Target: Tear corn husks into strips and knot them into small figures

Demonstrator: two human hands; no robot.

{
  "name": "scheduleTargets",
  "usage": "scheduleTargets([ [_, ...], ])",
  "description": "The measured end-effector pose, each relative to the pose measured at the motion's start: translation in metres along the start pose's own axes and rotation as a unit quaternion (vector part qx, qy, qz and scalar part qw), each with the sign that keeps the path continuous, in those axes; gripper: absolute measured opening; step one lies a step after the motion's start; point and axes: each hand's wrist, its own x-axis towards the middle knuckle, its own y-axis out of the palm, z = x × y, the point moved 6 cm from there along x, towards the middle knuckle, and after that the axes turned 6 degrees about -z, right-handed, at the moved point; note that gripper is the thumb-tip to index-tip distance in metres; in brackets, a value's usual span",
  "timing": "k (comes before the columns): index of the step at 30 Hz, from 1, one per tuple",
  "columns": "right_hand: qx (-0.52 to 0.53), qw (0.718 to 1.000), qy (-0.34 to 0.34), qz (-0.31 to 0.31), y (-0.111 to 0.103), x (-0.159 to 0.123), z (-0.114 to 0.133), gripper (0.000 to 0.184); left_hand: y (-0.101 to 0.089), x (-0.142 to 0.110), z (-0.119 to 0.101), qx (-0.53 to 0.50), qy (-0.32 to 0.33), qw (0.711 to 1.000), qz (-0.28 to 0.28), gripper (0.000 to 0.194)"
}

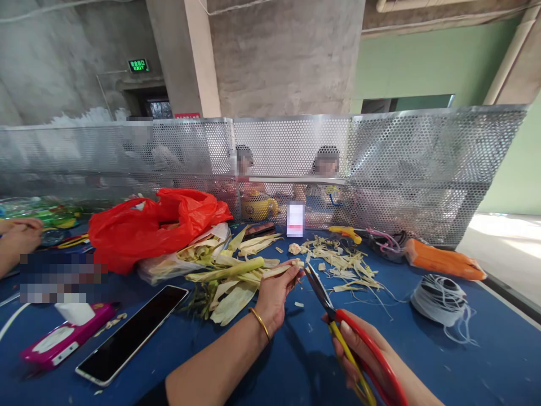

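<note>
Our left grip [275, 293] is closed on a pale husk [276, 270], and the husk's end pokes up just past our fingertips, right by the tips of the scissors [327, 299]. Our right grip [359, 344] is wrapped around the scissors' red and yellow handles. Left of our left grip, more husks [232, 301] lie in a messy pile on the blue bench [291, 361].

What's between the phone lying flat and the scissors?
In the head view, your left hand and its gold bangle lie between the phone and the scissors.
</note>
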Motion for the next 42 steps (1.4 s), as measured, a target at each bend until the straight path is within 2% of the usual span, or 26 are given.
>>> scheduleTargets([
  [2, 0.005, 1.000, 0.007, -0.011, 0.000, -0.002, 0.001, 0.072, 0.000, 0.000, 0.001, 0.002, 0.005, 1.000, 0.003, 0.021],
  [9, 0.005, 1.000, 0.017, 0.014, 0.005, -0.004, 0.005, 0.071, -0.003, 0.001, 0.002, 0.003, 0.031, 0.999, 0.009, 0.029],
  [14, 0.028, 0.999, 0.016, -0.012, 0.002, -0.005, 0.002, 0.063, -0.006, 0.002, 0.008, 0.000, -0.007, 1.000, -0.006, 0.026],
  [18, 0.006, 1.000, 0.023, 0.003, 0.004, -0.003, 0.004, 0.076, -0.004, 0.000, 0.009, 0.028, -0.011, 0.999, 0.011, 0.025],
  [21, -0.003, 0.999, 0.030, -0.014, 0.004, -0.002, 0.006, 0.081, -0.003, -0.002, 0.009, 0.038, -0.002, 0.999, 0.018, 0.029],
  [26, -0.030, 0.998, 0.029, -0.037, -0.002, 0.002, -0.002, 0.068, -0.003, -0.003, 0.010, 0.027, 0.011, 0.999, 0.015, 0.035],
  [31, -0.061, 0.997, 0.033, -0.021, -0.003, 0.007, -0.007, 0.059, -0.003, -0.003, 0.012, 0.031, 0.011, 0.999, 0.017, 0.037],
  [38, -0.100, 0.994, -0.039, 0.001, 0.007, 0.005, 0.004, 0.056, -0.003, -0.004, 0.014, 0.023, 0.010, 1.000, 0.006, 0.032],
  [42, -0.101, 0.992, -0.068, 0.016, 0.012, 0.005, 0.003, 0.053, -0.003, -0.005, 0.015, 0.019, 0.001, 1.000, 0.002, 0.029],
])
